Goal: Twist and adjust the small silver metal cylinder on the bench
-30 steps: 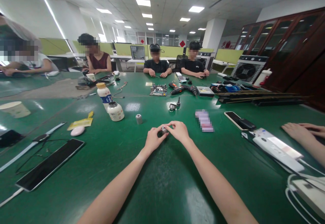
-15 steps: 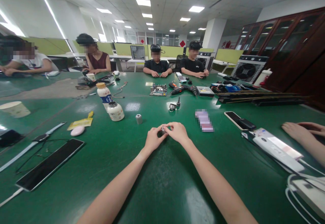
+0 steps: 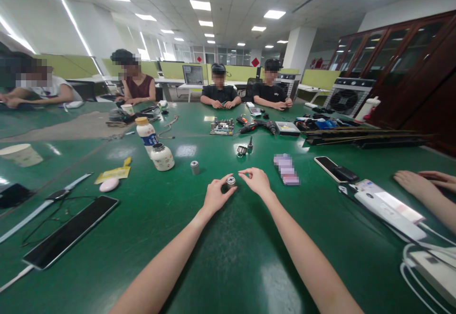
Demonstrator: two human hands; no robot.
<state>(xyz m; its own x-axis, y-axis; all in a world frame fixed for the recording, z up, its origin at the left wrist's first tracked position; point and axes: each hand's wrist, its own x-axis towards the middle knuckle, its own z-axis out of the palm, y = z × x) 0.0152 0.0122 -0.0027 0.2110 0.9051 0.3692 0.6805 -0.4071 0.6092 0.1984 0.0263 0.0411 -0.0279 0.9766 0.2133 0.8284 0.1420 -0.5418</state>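
Observation:
A small silver metal cylinder [image 3: 231, 181] stands upright on the green table, with a round detail in the middle of its top. My left hand [image 3: 216, 195] has its thumb and index finger closed around the cylinder from the left. Just to the right of it, my right hand [image 3: 257, 181] is in a pinch, apart from the cylinder. Whatever its fingertips hold, if anything, is too small to make out. A similar metal cylinder [image 3: 194, 167] stands farther left, touched by neither hand. Beyond my hands lie a dark metal bit-like piece [image 3: 250, 144] and a round metal part [image 3: 241, 151].
At left are an open white bottle [image 3: 163, 157], a yellow-capped bottle [image 3: 145, 132] and a black tablet [image 3: 71, 231]. A circuit board [image 3: 222, 126] and power drills [image 3: 258, 125] lie ahead. To the right are a phone [image 3: 329, 166], cables and another person's hands [image 3: 415, 183].
My right hand has moved off the cylinder's top, a little to the right, so the top now shows. My left hand keeps its grip on the cylinder.

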